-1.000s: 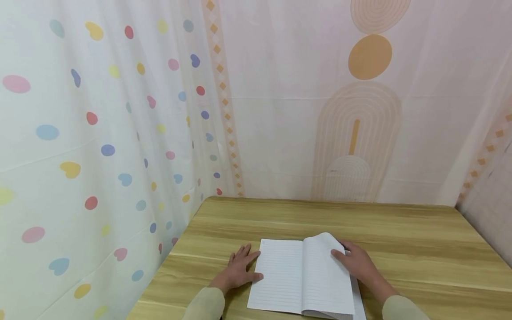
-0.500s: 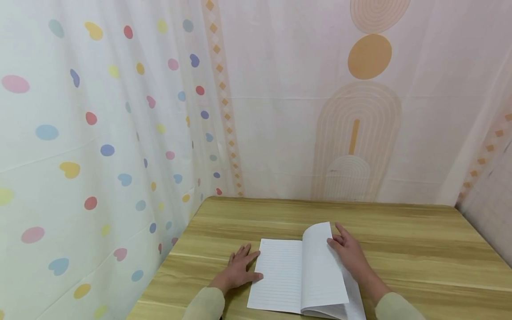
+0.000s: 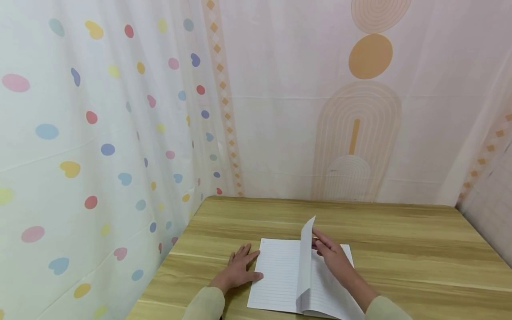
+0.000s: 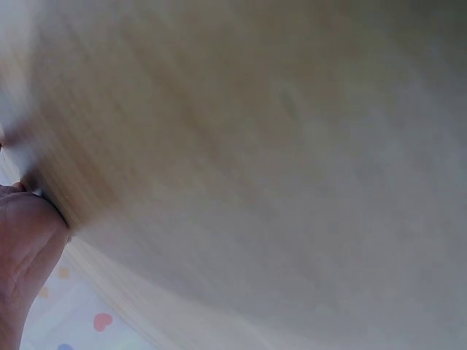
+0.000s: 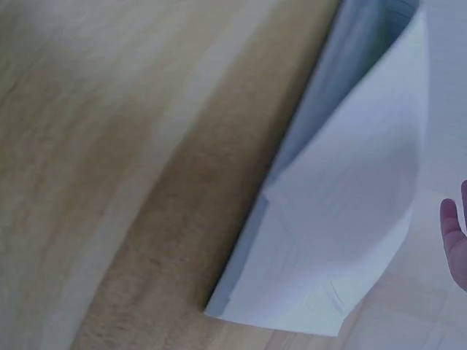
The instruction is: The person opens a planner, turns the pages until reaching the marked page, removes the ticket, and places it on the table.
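Observation:
An open notebook [image 3: 276, 278] with lined white pages lies on the wooden table. One raised page [image 3: 305, 262] stands nearly upright along its middle fold. My left hand [image 3: 238, 270] is spread at the notebook's left edge, thumb and a finger touching the paper. In the left wrist view, only part of that hand [image 4: 29, 248] shows at the left border. On the raised page's right side, my right hand [image 3: 334, 258] touches it with extended fingers. The right wrist view has the curved page [image 5: 343, 211] at centre and a bit of my right hand [image 5: 454, 244] at the edge.
The wooden table [image 3: 420, 249] extends around the notebook. A curtain with coloured dots [image 3: 120, 133] hangs along the left side, and a pale patterned curtain [image 3: 276, 133] hangs behind the far edge.
My right hand has moved left, swinging the page up from the right side to near vertical; its thumb no longer lies over the page's edge. The left hand stays put.

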The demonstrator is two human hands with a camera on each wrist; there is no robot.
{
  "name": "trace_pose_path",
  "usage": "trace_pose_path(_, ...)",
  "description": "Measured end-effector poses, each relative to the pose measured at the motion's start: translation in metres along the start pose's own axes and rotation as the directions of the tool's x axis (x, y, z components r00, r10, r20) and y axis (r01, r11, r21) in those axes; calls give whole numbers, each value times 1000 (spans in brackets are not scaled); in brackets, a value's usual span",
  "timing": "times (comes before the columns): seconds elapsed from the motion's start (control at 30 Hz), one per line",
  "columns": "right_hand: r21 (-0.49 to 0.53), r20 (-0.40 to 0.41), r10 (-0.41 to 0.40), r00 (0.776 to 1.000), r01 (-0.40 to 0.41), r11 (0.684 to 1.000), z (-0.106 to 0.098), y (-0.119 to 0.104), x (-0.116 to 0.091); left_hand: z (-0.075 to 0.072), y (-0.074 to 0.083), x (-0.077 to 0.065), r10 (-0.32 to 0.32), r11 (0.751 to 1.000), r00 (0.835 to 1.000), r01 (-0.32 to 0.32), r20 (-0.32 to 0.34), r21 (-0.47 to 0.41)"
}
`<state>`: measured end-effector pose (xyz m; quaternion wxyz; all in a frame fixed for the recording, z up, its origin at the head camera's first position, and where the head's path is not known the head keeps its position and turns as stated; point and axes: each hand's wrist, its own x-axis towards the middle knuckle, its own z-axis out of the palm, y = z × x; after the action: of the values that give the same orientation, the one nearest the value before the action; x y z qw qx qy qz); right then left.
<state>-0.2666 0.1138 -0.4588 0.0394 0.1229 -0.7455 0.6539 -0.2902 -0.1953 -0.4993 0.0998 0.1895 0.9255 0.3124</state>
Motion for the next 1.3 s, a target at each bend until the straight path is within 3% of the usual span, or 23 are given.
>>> trace_pose_path(0.07,-127,54,-46,997,53,991,5,4,-2,0,0,0,-3,1000,1000,3,-1,-2)
trace_pose_path(0.13,-262,126,-95,987,125,957,10,8,-5,1,0,1,-10,1000,1000,10,-5,-4)
trace_pose_path(0.2,-387,210,-113,971,189,903,14,10,-9,2,0,2,-19,1000,1000,19,-11,-7)
trace_pose_path(0.37,-565,439,-119,891,376,735,22,15,-17,3,1,5,-50,997,998,48,-35,-59)
trace_pose_path(0.43,-621,498,-98,862,433,653,24,19,-19,3,1,7,-67,993,997,62,-46,-100)
trace_pose_path(0.53,-690,547,-26,837,468,552,27,23,-22,4,1,8,-90,987,994,82,-58,-139)
trace_pose_path(0.6,-720,562,14,827,480,501,29,25,-24,4,1,8,-87,991,995,81,-52,-107)
trace_pose_path(0.7,-740,569,42,821,489,462,29,26,-26,4,0,6,-59,998,998,59,-26,-24)
trace_pose_path(0.83,-741,554,22,832,481,468,28,26,-27,2,1,2,-25,999,1000,25,2,21)
trace_pose_path(1.07,-731,485,-15,875,414,542,18,28,-27,1,2,0,-15,1000,1000,15,7,13)
trace_pose_path(1.3,-742,385,7,923,304,598,3,37,-24,1,1,1,-15,1000,1000,15,-4,13)
